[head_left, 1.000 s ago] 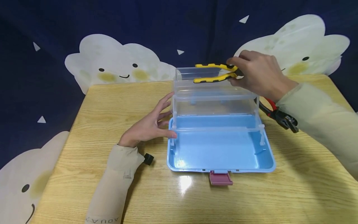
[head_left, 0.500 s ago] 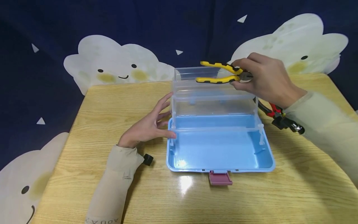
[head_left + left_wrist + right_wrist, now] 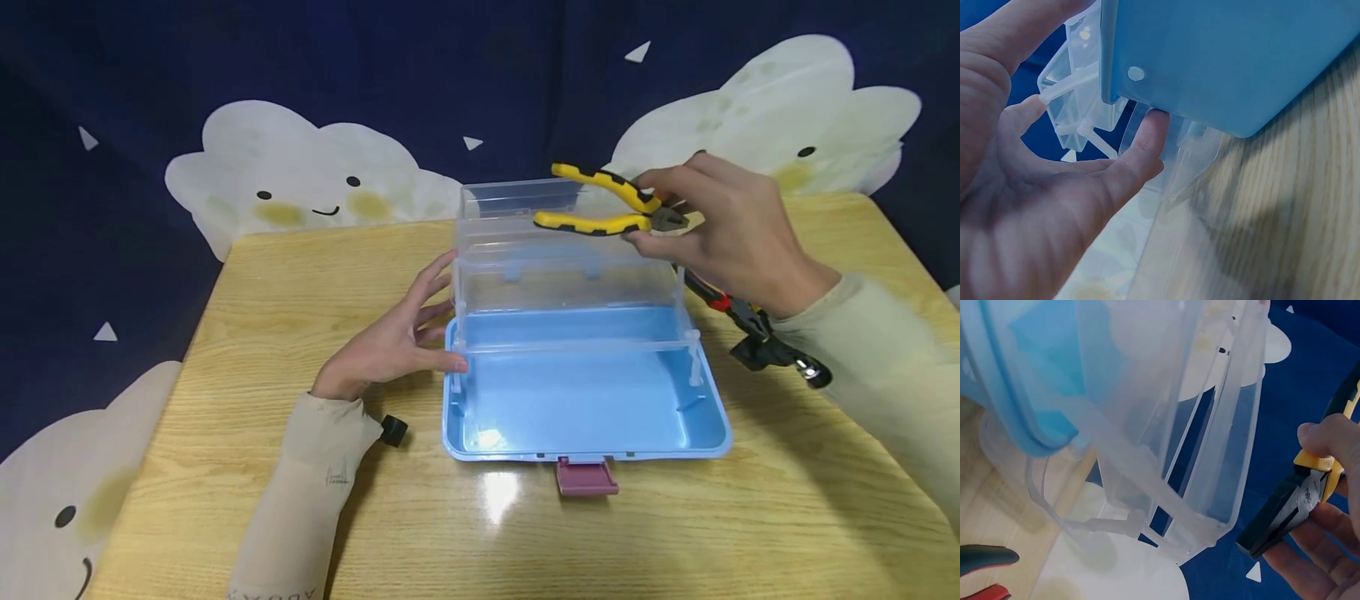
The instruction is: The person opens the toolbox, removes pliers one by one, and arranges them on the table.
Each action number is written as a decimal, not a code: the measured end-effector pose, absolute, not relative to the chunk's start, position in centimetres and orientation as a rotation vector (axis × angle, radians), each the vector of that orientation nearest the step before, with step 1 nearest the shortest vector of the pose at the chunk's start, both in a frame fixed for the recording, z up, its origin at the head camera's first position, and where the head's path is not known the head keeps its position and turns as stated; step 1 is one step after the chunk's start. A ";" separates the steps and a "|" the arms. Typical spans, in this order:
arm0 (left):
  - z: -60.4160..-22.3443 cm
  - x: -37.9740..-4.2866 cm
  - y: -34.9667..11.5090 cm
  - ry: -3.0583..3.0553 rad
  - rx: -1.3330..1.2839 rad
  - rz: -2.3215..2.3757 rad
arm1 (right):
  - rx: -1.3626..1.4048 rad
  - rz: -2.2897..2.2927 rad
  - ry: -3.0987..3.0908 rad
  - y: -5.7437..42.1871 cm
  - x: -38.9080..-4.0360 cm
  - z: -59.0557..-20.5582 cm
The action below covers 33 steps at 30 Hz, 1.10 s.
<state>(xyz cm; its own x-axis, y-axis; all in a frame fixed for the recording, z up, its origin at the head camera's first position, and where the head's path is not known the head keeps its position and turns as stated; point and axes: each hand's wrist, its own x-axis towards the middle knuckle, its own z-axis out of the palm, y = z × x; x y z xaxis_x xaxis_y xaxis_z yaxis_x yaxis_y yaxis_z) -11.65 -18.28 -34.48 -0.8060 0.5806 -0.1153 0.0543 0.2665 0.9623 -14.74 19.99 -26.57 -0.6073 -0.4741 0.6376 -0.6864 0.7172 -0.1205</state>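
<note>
A light blue toolbox (image 3: 585,408) stands unfolded on the table, its clear cantilever trays (image 3: 555,287) raised at the back and a purple latch (image 3: 587,478) hanging at its front. My left hand (image 3: 393,342) grips its left side, thumb over the rim and fingers spread along the wall. In the left wrist view, one fingertip meets the box's edge. My right hand (image 3: 738,229) pinches combination pliers (image 3: 592,223) near the pivot, above the right end of the trays. Their yellow and black handles point left, slightly apart. The pliers' grey head (image 3: 1294,503) shows in the right wrist view.
Red and black handled pliers (image 3: 720,302) lie on the table right of the toolbox, partly behind my right arm. The wooden table (image 3: 337,275) ends at a dark blue curtain (image 3: 420,58) with cloud prints. A black wrist camera (image 3: 393,430) sits at my left cuff.
My right hand has moved right and slightly down with the yellow pliers, and their head now shows more. The left hand keeps its place on the toolbox.
</note>
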 end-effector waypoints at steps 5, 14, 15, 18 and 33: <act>-34.5 -11.7 -18.6 2.098 0.573 1.559 | 0.923 0.539 -2.290 20.5 -14.2 -26.9; -34.5 -11.6 -19.0 2.100 0.578 1.555 | 0.871 0.618 -2.252 21.0 -13.4 -27.6; -34.5 -11.6 -19.0 2.100 0.579 1.554 | 0.851 0.621 -2.259 21.1 -13.2 -27.6; -34.5 -11.6 -19.2 2.100 0.581 1.559 | 0.811 0.634 -2.268 21.2 -12.6 -27.7; -34.7 -11.5 -20.0 2.094 0.604 1.587 | 0.713 0.810 -2.224 21.7 -10.9 -28.7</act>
